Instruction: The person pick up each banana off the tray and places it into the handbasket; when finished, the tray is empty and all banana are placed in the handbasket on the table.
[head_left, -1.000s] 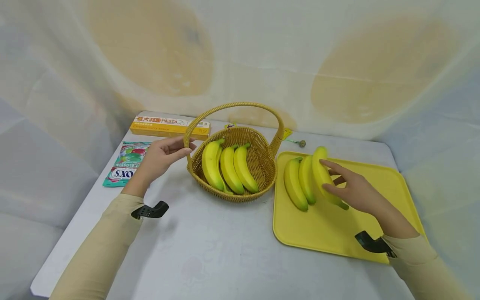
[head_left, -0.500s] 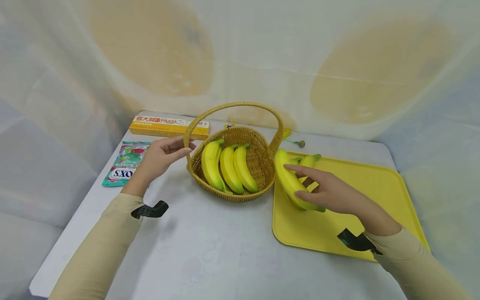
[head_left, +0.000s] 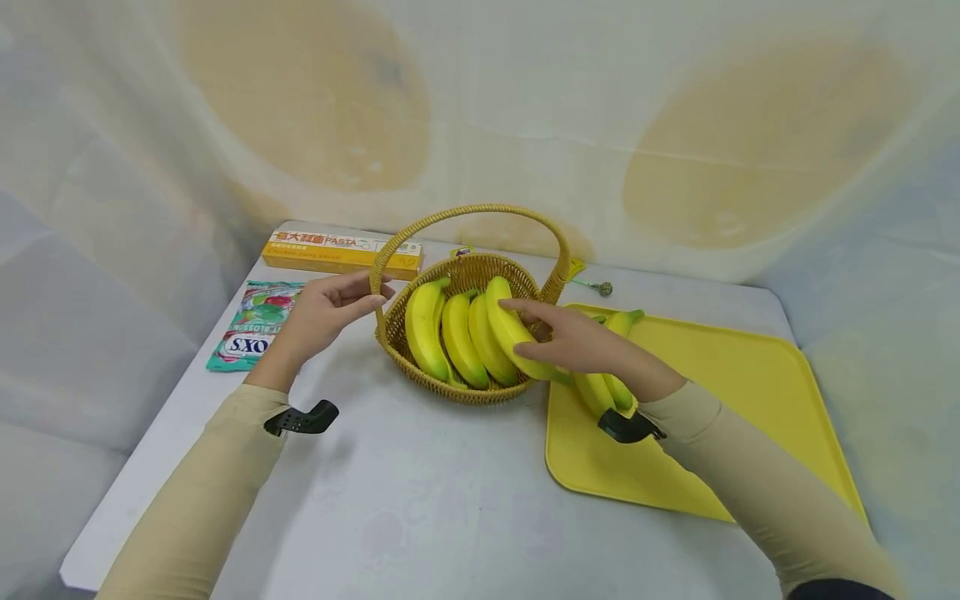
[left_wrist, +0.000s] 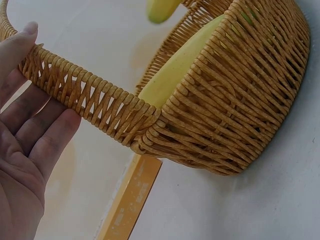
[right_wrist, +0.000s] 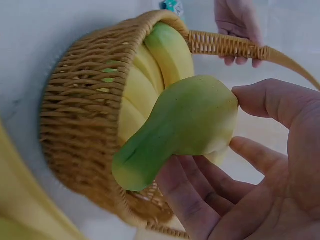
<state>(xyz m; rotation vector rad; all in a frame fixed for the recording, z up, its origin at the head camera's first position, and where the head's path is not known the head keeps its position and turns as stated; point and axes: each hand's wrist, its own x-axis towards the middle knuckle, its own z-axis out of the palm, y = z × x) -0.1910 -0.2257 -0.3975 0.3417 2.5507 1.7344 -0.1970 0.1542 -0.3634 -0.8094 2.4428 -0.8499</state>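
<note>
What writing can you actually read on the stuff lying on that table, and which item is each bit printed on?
"PASTA", after some characters too small to make out: on the yellow pasta box behind the basket.
"OXS" (letters seen upside down) in white: on the green snack bag beside the left hand; its smaller print is too blurred.
No other readable text.

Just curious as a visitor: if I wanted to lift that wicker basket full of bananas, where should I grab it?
Probably the top of the arched handle, coming from above. It arcs over the basket, clear above the bananas, so a grip there should hang level.
</note>
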